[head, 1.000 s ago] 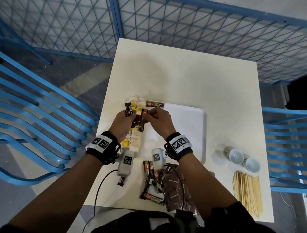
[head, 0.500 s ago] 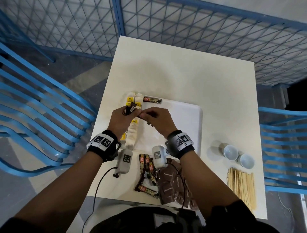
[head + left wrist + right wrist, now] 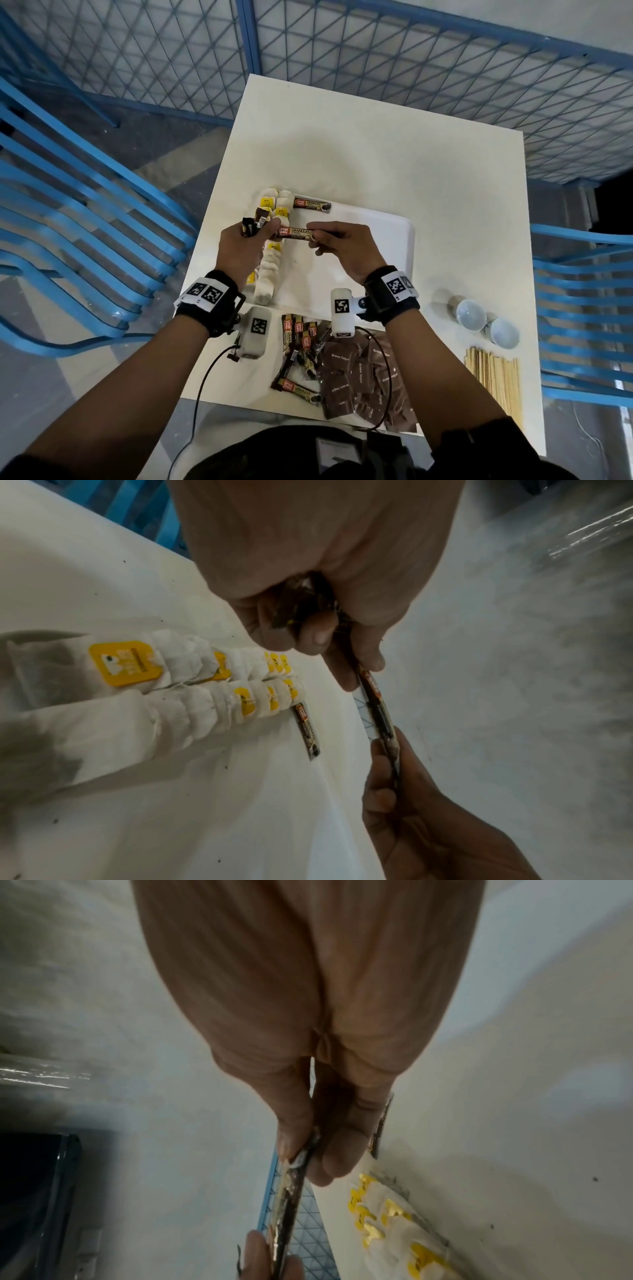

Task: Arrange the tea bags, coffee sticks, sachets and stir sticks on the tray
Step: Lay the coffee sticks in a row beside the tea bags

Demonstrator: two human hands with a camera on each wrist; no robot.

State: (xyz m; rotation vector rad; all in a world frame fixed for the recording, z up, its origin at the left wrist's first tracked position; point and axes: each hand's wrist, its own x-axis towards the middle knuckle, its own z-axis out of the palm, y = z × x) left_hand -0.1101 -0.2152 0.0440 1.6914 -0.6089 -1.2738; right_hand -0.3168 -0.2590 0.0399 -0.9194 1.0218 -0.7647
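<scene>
Brown foil coffee stick (image 3: pixel 295 233), red-and-white label up, held level above the white plastic tray (image 3: pixel 383 240), long axis running hand to hand and parallel to the stick already laid (image 3: pixel 311 205) just beyond it on the tray's far edge. Right hand (image 3: pixel 346 250) pinches its right end between thumb and fingertips; the wrist view shows thumb and forefinger pressed onto the foil edge. Left hand (image 3: pixel 243 250) touches the other end with finger and thumb, remaining fingers curled round a small bundle of further sticks (image 3: pixel 253 224) poking up out of the fist. Under the left end of the grip: two overlapping rows of white paper tea bags with yellow tags (image 3: pixel 270 246), running along the tray's left side. Judgement: stick is being handed across to the right hand, which lies nearer the bare tray floor; next move probably a short drop down, axis kept as is. Toward the body, off the tray: loose coffee sticks (image 3: pixel 299 346), brown sugar sachets (image 3: pixel 359 377), pale wooden stir sticks (image 3: pixel 493 377), all still to place.
</scene>
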